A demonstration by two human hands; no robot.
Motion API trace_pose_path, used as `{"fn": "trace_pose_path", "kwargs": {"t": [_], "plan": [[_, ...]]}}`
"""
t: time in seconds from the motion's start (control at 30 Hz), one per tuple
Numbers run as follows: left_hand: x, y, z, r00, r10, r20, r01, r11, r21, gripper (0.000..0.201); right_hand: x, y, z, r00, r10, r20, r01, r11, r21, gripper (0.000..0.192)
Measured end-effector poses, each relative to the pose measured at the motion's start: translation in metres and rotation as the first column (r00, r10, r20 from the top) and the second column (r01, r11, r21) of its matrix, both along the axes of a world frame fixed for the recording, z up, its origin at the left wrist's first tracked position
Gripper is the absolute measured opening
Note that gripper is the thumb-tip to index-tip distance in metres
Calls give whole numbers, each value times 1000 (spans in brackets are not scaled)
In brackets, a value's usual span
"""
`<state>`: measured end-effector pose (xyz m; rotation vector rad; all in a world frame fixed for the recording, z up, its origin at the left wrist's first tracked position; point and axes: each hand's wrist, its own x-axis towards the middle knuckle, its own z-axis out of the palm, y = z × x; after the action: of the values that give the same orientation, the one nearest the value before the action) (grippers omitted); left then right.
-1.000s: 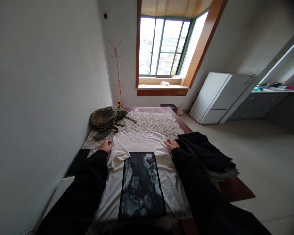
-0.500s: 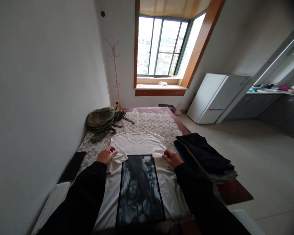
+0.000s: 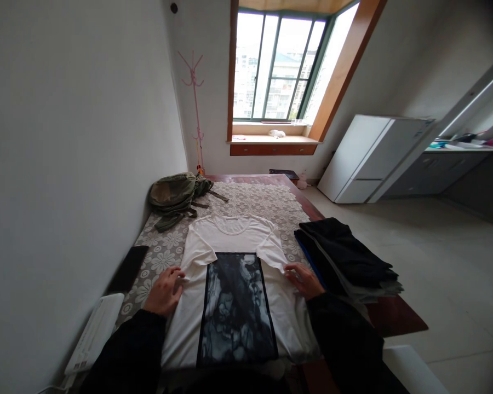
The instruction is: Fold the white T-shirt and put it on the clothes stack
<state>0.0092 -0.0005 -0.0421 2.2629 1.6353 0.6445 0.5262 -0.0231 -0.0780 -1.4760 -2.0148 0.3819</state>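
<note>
A white T-shirt (image 3: 236,225) with a big dark marbled print (image 3: 236,312) lies face up and spread out, its collar toward the window and both sleeves folded inward over the body. My left hand (image 3: 163,290) is at the shirt's left side edge below the sleeve, with thumb and fingers apart and fingertips beside the cloth. At the right side, my right hand (image 3: 304,279) touches the shirt near the sleeve's end, its fingers loosely bent and apart. Neither hand visibly grips the cloth. The bottom hem is partly hidden in shadow near my body.
A lace-patterned cloth (image 3: 263,200) covers the table. Dark folded clothes (image 3: 345,254) are stacked at right. A green backpack (image 3: 175,194) rests at back left. A black flat object (image 3: 129,268) and a white power strip-like object (image 3: 94,331) lie along the left wall.
Both hands have moved down from the sleeves toward the shirt's sides, spreading outward. The folded sleeves stay in place. The view has shifted slightly.
</note>
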Motion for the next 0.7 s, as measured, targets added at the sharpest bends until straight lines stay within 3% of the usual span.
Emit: {"fn": "trace_pose_path", "kwargs": {"t": [0.1, 0.3, 0.47, 0.57, 0.7], "plan": [[-1, 0, -3, 1000, 24, -19, -23, 999, 24, 17, 2, -11, -7, 999, -5, 39, 4, 1000, 12, 31], [10, 6, 0, 1000, -8, -9, 9, 1000, 21, 16, -6, -9, -4, 991, -83, 103, 81, 996, 26, 15], [13, 9, 2, 959, 50, 281, -38, 998, -48, 24, -4, -6, 0, 995, -92, -23, 93, 995, 21, 20], [12, 6, 2, 916, 84, 393, -62, 996, -67, 26, -3, -9, -2, 996, -89, 32, 88, 995, 42, 26], [12, 1, 1, 956, 19, 292, 1, 998, -68, 21, -5, -12, -2, 974, -109, 197, 101, 994, 50, 22]]}}
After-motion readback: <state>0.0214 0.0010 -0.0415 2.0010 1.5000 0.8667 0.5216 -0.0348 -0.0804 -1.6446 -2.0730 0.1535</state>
